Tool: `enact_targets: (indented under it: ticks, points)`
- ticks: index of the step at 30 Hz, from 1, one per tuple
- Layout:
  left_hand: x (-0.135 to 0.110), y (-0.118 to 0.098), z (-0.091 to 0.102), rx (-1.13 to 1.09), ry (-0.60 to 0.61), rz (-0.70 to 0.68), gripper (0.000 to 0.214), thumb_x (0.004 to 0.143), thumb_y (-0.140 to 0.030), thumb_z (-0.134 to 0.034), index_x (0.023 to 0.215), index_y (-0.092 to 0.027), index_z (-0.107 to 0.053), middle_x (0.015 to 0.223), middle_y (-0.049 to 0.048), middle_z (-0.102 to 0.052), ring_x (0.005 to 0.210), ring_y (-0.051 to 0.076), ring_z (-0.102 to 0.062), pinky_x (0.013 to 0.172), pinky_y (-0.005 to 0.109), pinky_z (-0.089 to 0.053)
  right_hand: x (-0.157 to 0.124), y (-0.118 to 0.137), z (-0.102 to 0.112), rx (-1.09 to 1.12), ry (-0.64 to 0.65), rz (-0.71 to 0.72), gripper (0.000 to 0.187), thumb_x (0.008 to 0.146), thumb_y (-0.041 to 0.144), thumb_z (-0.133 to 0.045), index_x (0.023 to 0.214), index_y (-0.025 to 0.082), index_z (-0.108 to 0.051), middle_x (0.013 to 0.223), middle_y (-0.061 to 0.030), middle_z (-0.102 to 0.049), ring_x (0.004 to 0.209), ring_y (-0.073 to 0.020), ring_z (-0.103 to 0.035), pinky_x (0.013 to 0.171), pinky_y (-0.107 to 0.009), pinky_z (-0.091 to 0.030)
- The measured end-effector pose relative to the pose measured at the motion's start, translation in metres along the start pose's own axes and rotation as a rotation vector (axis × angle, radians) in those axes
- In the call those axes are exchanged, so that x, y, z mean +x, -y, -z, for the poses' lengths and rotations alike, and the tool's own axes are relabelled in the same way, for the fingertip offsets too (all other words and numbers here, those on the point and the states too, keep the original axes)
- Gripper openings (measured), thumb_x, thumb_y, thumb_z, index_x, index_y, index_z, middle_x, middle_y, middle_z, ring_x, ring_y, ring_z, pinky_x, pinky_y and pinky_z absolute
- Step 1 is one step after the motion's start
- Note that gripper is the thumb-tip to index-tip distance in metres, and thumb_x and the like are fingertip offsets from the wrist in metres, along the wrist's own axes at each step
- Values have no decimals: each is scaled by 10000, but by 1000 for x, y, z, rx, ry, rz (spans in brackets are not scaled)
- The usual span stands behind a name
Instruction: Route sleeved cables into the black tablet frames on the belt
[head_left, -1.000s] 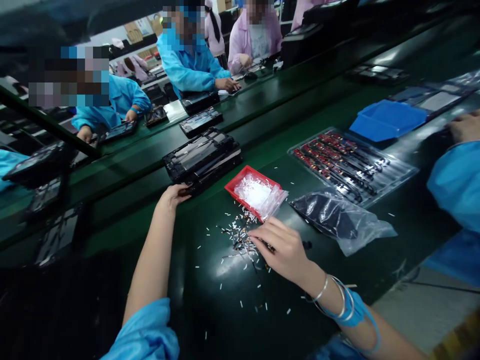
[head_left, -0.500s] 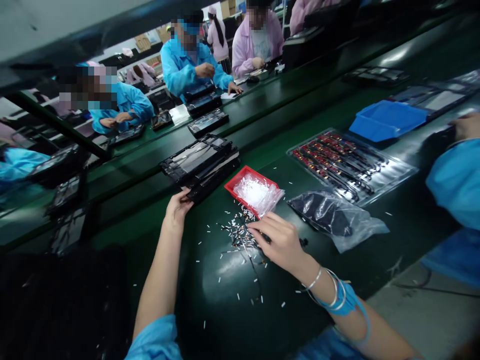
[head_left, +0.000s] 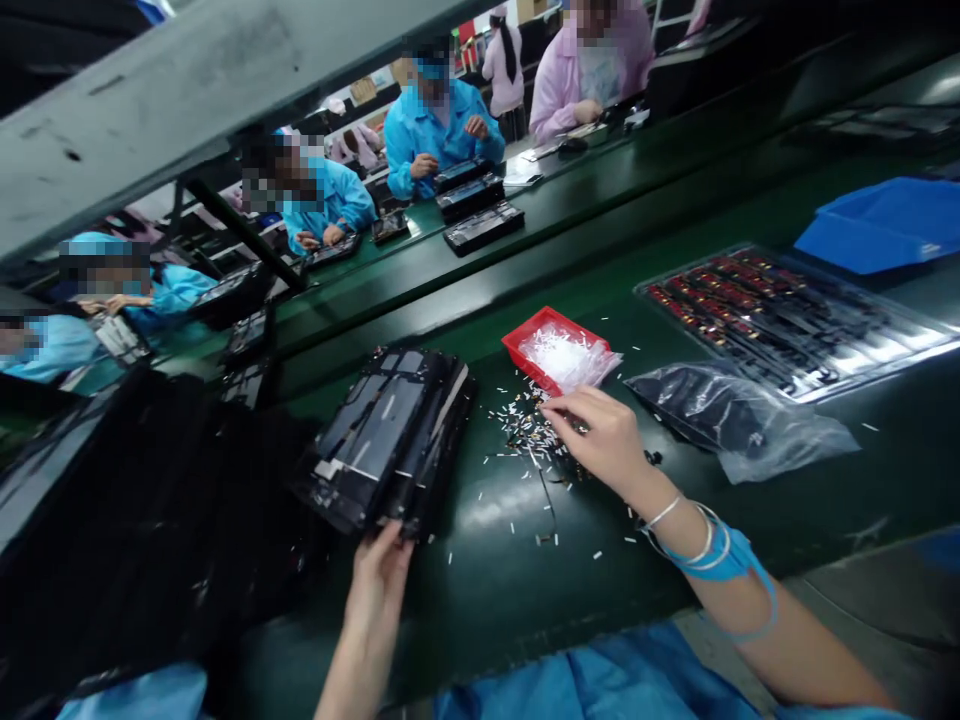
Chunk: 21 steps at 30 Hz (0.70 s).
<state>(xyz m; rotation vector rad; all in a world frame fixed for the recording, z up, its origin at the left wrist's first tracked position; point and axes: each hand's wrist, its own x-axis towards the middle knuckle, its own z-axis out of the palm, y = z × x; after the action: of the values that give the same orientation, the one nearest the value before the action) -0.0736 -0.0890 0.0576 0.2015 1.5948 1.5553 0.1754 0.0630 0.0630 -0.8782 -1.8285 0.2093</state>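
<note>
My left hand [head_left: 380,580] grips the near edge of a stack of black flat panel frames [head_left: 390,435] lying on the dark green bench. My right hand [head_left: 600,435] rests palm down with curled fingers on a scatter of small white and black bits [head_left: 525,430], pinching among them; what it holds is too small to name. Just beyond that hand stands a red tray [head_left: 517,345] lined with a clear bag of white pieces.
A clear bag with black contents [head_left: 720,415] lies right of my right hand. Behind it sit a clear tray of red-and-black parts [head_left: 787,315] and a blue bin [head_left: 885,225]. Several people in blue and pink coats work across the belt [head_left: 525,250].
My left hand has pulled the stack of black frames toward me and to the left. The view has swung left. My right hand stays on the scattered bits.
</note>
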Motion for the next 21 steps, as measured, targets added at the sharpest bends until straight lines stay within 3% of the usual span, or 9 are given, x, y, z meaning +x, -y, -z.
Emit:
enact_targets:
  ticks: [2, 4, 8, 11, 14, 16, 18, 19, 21]
  points:
    - [-26, 22, 6, -43, 8, 35, 306, 634, -45, -737, 866, -222, -646, 884, -10, -726, 905, 166, -695, 839, 252, -555, 1, 1, -2, 64, 10, -73, 140, 830, 203, -595, 722, 216, -682, 690, -21, -681, 659, -158, -601, 596, -302, -479]
    - [-49, 36, 8, -51, 106, 131, 399, 608, -76, -787, 957, -216, -655, 1013, 39, -724, 1009, 220, -676, 888, 300, -547, 1, 4, -3, 141, 5, -161, 123, 796, 238, -637, 683, 221, -682, 672, -18, -655, 650, -158, -576, 573, -298, -458]
    - [-78, 39, 27, 122, 530, 340, 444, 663, -338, -805, 1053, -165, -682, 1072, 168, -704, 994, 322, -676, 676, 331, -566, -4, 15, -5, 409, -83, -493, 110, 723, 318, -706, 702, 211, -684, 631, -1, -630, 556, -127, -517, 522, -282, -425]
    - [-86, 24, 64, 301, 703, 186, 369, 689, -443, -773, 947, -180, -743, 888, 156, -739, 742, 300, -711, 552, 326, -518, -9, 23, -8, 766, -81, -683, 187, 710, 395, -699, 716, 215, -647, 577, 20, -557, 520, -111, -479, 459, -254, -377]
    - [-74, 3, 96, 218, 461, -340, 172, 771, -455, -685, 824, -302, -740, 590, 21, -691, 447, 200, -603, 454, 311, -468, -10, 32, -20, 1073, 20, -743, 203, 750, 431, -631, 711, 235, -598, 571, 33, -469, 526, -105, -432, 451, -247, -357]
    - [-56, -10, 97, 110, 195, -641, 172, 770, -438, -669, 927, -379, -704, 737, -32, -725, 652, 217, -670, 570, 319, -526, -7, 36, -35, 1161, 42, -758, 209, 757, 442, -602, 720, 237, -581, 599, 25, -465, 549, -108, -428, 478, -252, -378]
    - [-35, -16, 82, 67, 51, -718, 323, 792, -449, -613, 1103, -366, -649, 1181, -38, -670, 1141, 236, -594, 883, 336, -511, -5, 40, -53, 1133, 18, -741, 241, 762, 468, -567, 726, 230, -573, 627, 6, -498, 570, -117, -446, 517, -269, -415]
    - [-26, -17, 70, 59, 84, -657, 361, 833, -474, -550, 1163, -346, -623, 1339, -31, -572, 1287, 228, -480, 1004, 335, -441, -5, 41, -62, 1100, -8, -720, 265, 764, 486, -549, 720, 226, -569, 624, 1, -503, 566, -120, -450, 525, -277, -424]
    - [-15, -15, 44, 11, 199, -486, 406, 883, -513, -460, 1214, -323, -600, 1448, -20, -464, 1376, 207, -366, 1085, 311, -363, -6, 42, -77, 1054, -42, -687, 307, 779, 514, -512, 711, 219, -566, 607, 1, -502, 551, -121, -451, 536, -287, -437]
